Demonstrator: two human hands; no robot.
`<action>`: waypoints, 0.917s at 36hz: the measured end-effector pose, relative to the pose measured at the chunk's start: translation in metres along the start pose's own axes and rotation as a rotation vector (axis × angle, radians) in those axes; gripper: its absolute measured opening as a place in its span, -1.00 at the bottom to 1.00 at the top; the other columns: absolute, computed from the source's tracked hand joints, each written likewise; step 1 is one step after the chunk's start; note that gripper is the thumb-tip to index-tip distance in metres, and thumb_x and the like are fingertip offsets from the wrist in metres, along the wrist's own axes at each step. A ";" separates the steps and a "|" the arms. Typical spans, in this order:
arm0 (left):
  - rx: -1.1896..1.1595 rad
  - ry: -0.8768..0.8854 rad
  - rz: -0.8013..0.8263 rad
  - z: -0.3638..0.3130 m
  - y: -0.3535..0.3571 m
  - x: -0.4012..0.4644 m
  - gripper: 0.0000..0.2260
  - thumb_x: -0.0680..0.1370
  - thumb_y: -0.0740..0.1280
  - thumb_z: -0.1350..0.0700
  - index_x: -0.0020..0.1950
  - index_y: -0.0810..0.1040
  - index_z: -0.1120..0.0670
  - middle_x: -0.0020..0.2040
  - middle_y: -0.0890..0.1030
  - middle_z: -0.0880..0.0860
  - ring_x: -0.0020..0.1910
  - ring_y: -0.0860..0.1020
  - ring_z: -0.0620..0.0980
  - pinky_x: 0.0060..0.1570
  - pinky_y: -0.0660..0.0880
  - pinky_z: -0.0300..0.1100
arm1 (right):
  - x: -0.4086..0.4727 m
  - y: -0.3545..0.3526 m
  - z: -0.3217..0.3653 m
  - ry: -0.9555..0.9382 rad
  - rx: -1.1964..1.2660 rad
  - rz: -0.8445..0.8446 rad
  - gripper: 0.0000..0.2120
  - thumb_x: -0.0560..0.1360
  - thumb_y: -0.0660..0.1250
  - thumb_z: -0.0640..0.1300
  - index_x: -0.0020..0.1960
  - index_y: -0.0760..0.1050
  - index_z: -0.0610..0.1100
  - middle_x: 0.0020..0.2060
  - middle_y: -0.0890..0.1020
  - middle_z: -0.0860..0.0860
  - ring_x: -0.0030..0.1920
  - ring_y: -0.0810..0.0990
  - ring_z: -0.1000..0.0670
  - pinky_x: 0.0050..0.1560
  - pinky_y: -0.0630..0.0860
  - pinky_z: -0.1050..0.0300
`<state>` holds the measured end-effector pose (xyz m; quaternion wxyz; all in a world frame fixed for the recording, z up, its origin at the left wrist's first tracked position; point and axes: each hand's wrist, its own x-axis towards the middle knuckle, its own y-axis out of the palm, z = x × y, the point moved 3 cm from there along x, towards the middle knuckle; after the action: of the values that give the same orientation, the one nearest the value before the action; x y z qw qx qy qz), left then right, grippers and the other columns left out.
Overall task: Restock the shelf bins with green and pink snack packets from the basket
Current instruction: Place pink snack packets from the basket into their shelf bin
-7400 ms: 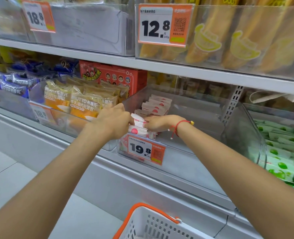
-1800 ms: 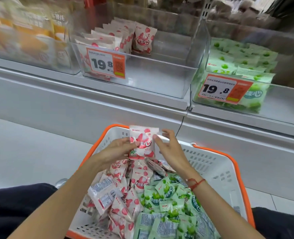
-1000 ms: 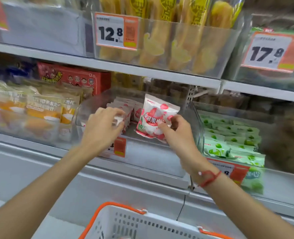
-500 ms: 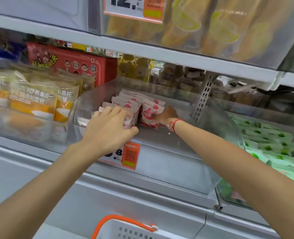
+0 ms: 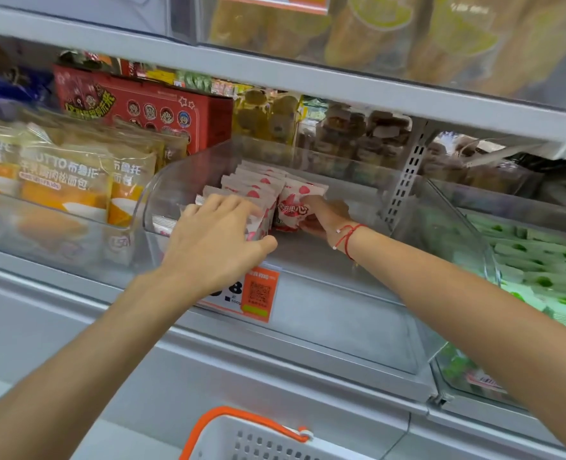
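- Pink-and-white snack packet with red fruit print [image 5: 297, 207] — upright inside the clear plastic shelf bin [image 5: 341, 330], at the right end of the row of matching pink packets [image 5: 258, 184], touching that row.
- Right hand [image 5: 324, 217] reaches into the bin; its grip pinches the packet's right side low down, fingers curled round the edge. A red string bracelet [image 5: 348, 235] sits on that wrist.
- Left hand [image 5: 215, 240] lies over the front of the pink row, fingers straight and spread, pressing flat on the packet tops; thumb out to the right, just below the held packet.
- Orange-and-white price tag [image 5: 256, 295] on the bin's front wall, partly covered by the left wrist.
- Bin to the right: flat green-and-white snack packets [image 5: 540, 270] in rows, blurred.
- Bin to the left: orange-and-tan bread bags [image 5: 65, 184]; a red printed carton [image 5: 142, 107] behind them.
- Bottom edge — rim of a white plastic basket with an orange handle [image 5: 241, 423]; contents out of view.
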<state>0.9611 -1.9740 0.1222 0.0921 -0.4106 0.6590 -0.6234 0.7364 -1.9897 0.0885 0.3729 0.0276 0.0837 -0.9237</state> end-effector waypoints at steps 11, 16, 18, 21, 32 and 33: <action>-0.049 -0.004 -0.076 -0.003 -0.002 -0.005 -0.59 0.55 0.17 -0.15 0.36 0.42 -0.07 0.36 0.43 -0.10 0.35 0.31 -0.07 0.26 0.21 -0.08 | -0.027 -0.015 0.017 0.141 -0.290 0.189 -0.69 0.50 0.37 -0.19 0.20 0.42 -0.17 -0.08 0.54 -0.07 -0.07 0.59 -0.03 -0.13 0.58 0.17; -0.056 -0.003 -0.127 -0.005 -0.007 -0.008 -0.55 0.51 0.08 -0.16 0.31 0.46 -0.03 0.29 0.48 -0.07 0.30 0.35 -0.03 0.25 0.20 -0.08 | -0.062 -0.024 0.022 0.144 -0.348 0.244 -0.63 0.51 0.35 -0.18 0.29 0.37 -0.11 0.07 0.45 -0.04 0.16 0.47 -0.07 0.15 0.49 0.09; -0.015 0.015 -0.184 -0.007 -0.011 -0.011 -0.54 0.49 0.05 -0.17 0.26 0.49 -0.01 0.23 0.51 -0.06 0.26 0.39 -0.01 0.24 0.18 -0.10 | -0.082 -0.029 0.026 0.107 -0.380 0.256 -0.60 0.54 0.32 -0.17 0.35 0.36 -0.12 0.15 0.43 -0.04 0.24 0.43 -0.08 0.22 0.45 0.07; -0.003 0.057 -0.331 -0.015 -0.021 -0.019 -0.67 0.53 0.14 -0.09 0.17 0.53 0.02 0.15 0.56 -0.04 0.19 0.44 0.02 0.16 0.16 -0.15 | -0.109 -0.032 0.035 -0.077 -0.484 0.220 -0.67 0.55 0.29 -0.15 0.30 0.41 -0.15 0.11 0.47 -0.02 0.18 0.45 -0.03 0.23 0.45 0.06; -0.424 -0.187 -0.457 -0.064 -0.024 -0.108 -0.91 0.54 0.29 -0.01 0.00 0.56 -0.10 -0.21 0.55 -0.20 -0.20 0.49 -0.17 -0.18 0.39 -0.19 | -0.235 -0.066 0.016 -1.082 -0.670 -0.106 -0.88 0.46 0.37 -0.07 -0.01 0.54 -0.04 -0.15 0.59 0.10 -0.09 0.48 0.04 -0.04 0.44 0.10; -0.445 -0.224 -0.419 -0.065 -0.017 -0.118 -0.92 0.54 0.29 -0.02 -0.02 0.56 -0.12 -0.25 0.53 -0.20 -0.21 0.49 -0.15 -0.20 0.35 -0.19 | -0.244 -0.068 0.004 -1.096 -0.663 -0.100 -0.89 0.46 0.37 -0.07 -0.02 0.54 -0.04 -0.18 0.58 0.09 -0.12 0.47 0.04 -0.08 0.42 0.13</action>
<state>1.0032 -1.8464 0.1045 -0.0581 -0.6135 0.6659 -0.4204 0.8651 -1.7757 0.1293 0.3067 -0.5693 0.1631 -0.7452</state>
